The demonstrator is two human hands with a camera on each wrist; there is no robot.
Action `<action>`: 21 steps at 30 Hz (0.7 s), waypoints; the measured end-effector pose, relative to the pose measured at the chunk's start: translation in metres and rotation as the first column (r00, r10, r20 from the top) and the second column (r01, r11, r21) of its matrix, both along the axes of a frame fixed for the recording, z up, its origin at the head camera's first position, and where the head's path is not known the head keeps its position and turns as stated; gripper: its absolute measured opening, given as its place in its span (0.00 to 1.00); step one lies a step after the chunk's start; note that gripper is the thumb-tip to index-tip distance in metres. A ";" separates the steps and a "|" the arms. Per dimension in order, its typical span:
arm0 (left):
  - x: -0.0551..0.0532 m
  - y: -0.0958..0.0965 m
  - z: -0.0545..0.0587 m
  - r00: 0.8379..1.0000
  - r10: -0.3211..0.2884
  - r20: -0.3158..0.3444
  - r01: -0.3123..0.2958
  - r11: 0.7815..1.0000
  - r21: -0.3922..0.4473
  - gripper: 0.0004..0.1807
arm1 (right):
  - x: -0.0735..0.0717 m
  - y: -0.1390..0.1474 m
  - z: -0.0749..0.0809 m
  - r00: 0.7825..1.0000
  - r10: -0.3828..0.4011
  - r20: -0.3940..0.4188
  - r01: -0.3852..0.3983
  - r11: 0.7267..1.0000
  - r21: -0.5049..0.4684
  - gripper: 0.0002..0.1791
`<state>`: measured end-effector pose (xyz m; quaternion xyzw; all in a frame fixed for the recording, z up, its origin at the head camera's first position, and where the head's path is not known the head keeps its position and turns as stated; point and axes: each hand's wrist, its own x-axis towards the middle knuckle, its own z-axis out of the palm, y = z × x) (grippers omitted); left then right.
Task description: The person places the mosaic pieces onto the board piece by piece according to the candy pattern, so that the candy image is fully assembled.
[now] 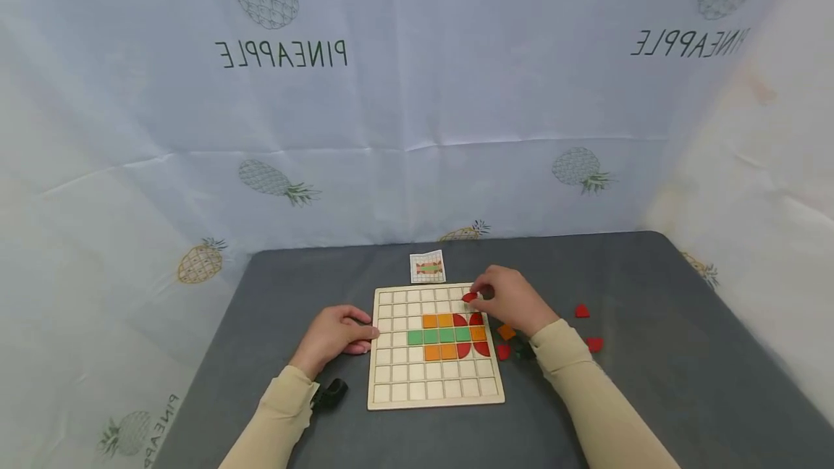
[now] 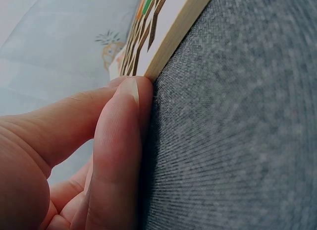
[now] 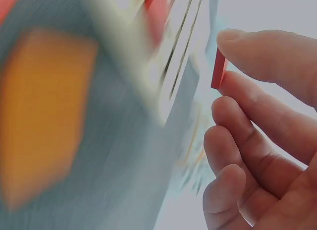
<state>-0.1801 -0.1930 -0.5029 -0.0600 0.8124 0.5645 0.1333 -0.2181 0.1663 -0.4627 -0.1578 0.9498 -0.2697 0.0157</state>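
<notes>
Red, thin, flat piece (image 1: 469, 297), apparently painted wood, is pinched between thumb and forefinger of the right hand (image 1: 511, 299), over the far right corner of the pale, square, wooden grid board (image 1: 399, 375). Judged light, stiff and sturdy; best held by its narrow edges. The left hand (image 1: 334, 336) grips the board's left edge, thumb and fingers closed. White printed cloth (image 1: 417, 85) behind the board reads PINEAPPLE, mirror-reversed.

Head view bright, soft; cloth (image 1: 404, 107) bluish past far edge of desk (image 1: 684, 382), creamier past right edge. Left wrist dimmer. Right wrist: orange piece (image 3: 47, 111), board (image 3: 126, 61) blurred, cloth overexposed.
</notes>
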 end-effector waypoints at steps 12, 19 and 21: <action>-0.001 0.002 0.000 1.000 0.006 0.010 -0.007 1.000 0.028 0.22 | 0.009 -0.077 -0.007 0.987 0.158 -0.014 -0.158 0.986 -0.048 0.07; -0.003 0.002 -0.002 1.000 0.000 0.011 -0.001 1.000 0.024 0.22 | 0.011 -0.088 -0.011 0.979 0.202 -0.036 -0.202 0.979 0.008 0.07; -0.003 0.001 -0.002 1.000 0.005 0.010 -0.005 1.000 0.021 0.21 | 0.010 -0.091 -0.013 0.976 0.213 -0.051 -0.212 0.977 0.026 0.07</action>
